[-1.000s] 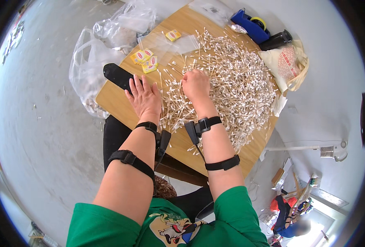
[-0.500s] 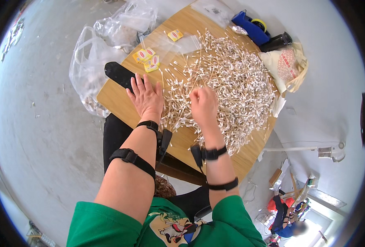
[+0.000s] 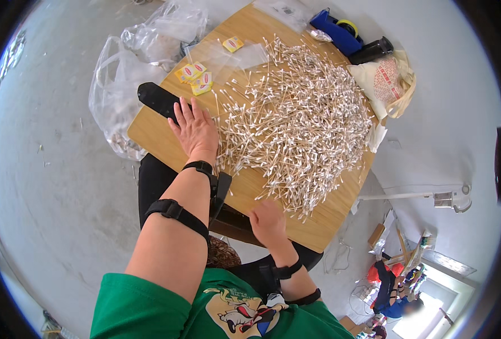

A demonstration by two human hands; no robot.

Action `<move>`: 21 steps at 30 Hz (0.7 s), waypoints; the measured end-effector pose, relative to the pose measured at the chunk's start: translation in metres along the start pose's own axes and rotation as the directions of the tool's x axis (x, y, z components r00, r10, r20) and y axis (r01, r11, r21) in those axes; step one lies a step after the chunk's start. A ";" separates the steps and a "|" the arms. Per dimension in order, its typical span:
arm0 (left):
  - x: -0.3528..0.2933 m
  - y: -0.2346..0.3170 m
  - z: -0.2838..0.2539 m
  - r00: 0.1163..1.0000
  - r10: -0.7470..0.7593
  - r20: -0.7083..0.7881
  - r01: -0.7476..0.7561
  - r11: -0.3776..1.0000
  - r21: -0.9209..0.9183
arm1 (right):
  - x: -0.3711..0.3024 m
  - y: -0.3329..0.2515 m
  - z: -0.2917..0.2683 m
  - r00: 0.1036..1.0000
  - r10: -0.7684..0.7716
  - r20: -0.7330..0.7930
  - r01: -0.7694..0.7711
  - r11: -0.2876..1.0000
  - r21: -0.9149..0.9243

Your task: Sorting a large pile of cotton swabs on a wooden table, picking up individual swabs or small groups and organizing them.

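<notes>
Right hand (image 3: 268, 222) pulled back to table (image 3: 148, 133) edge, curled.

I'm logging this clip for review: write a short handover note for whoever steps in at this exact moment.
Left hand: flat, fingers spread, at the left edge of the cotton swab pile.
Right hand: at the near table edge, closed; whether it holds swabs cannot be told.
Small yellow packets and clear bags lie at the far left of the wooden table.
Done: nothing visibly bagged.
Left: the whole loose pile.
</notes>
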State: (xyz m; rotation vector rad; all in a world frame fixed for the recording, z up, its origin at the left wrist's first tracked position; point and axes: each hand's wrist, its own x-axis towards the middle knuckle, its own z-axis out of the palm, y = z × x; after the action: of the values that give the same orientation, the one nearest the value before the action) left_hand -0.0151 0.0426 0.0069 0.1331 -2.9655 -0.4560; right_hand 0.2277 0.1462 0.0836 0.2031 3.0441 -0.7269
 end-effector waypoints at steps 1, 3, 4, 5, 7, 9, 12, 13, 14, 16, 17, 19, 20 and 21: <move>0.000 0.000 0.001 1.000 0.000 0.008 0.000 1.000 -0.008 | 0.011 0.000 0.001 1.000 0.000 0.002 0.000 1.000 0.000; 0.001 0.003 -0.006 0.998 -0.022 0.065 0.024 0.999 -0.032 | 0.053 -0.001 -0.001 0.984 0.142 -0.107 -0.133 0.987 0.090; 0.003 0.002 -0.008 0.992 -0.041 0.118 0.047 0.998 -0.049 | 0.079 -0.007 -0.004 0.986 0.115 -0.118 -0.100 0.988 0.120; 0.003 0.002 -0.008 0.993 -0.044 0.113 0.050 0.998 -0.048 | 0.107 -0.014 -0.006 0.987 0.086 -0.134 -0.066 0.987 0.148; 0.002 0.003 -0.006 0.995 -0.027 0.097 0.033 0.998 -0.059 | 0.159 -0.018 0.000 0.980 0.047 -0.192 -0.032 0.996 0.079; 0.001 0.003 -0.004 0.997 -0.018 0.073 0.022 0.998 -0.064 | 0.205 -0.026 0.005 0.990 0.025 -0.139 -0.023 1.000 0.021; 0.001 0.003 -0.008 0.998 -0.012 0.063 0.017 0.998 -0.068 | 0.251 -0.038 0.015 0.999 0.032 -0.033 -0.038 0.980 -0.193; 0.000 0.003 -0.010 0.997 -0.019 0.077 0.024 0.997 -0.068 | 0.257 -0.038 0.020 0.999 0.030 -0.037 -0.037 0.981 -0.193; 0.001 0.003 -0.011 0.991 -0.031 0.131 0.041 0.997 -0.071 | 0.262 -0.038 0.024 1.000 0.017 -0.012 -0.019 0.971 -0.240; 0.000 0.004 -0.012 0.990 -0.035 0.134 0.044 0.996 -0.072 | 0.268 -0.037 0.029 1.000 0.004 0.011 0.000 0.958 -0.286; 0.000 0.004 -0.012 0.989 -0.041 0.140 0.051 0.996 -0.070 | 0.270 -0.037 0.032 0.998 0.035 0.053 -0.020 0.963 -0.267; 0.001 0.005 -0.012 0.992 -0.032 0.125 0.039 0.998 -0.056 | 0.271 -0.033 0.034 0.993 0.069 0.093 -0.044 0.967 -0.251; 0.001 0.005 -0.012 0.993 -0.024 0.112 0.029 0.999 -0.042 | 0.270 -0.028 0.033 0.996 0.070 0.055 -0.062 0.989 -0.136; 0.000 0.005 -0.011 0.993 -0.020 0.113 0.025 0.999 -0.044 | 0.268 -0.022 0.032 0.997 0.076 0.018 -0.075 0.997 -0.018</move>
State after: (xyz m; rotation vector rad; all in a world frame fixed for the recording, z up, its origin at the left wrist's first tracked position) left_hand -0.0141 0.0439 0.0192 0.1409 -3.0639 -0.5516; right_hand -0.0412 0.1455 0.0556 0.3078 3.0056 -0.6931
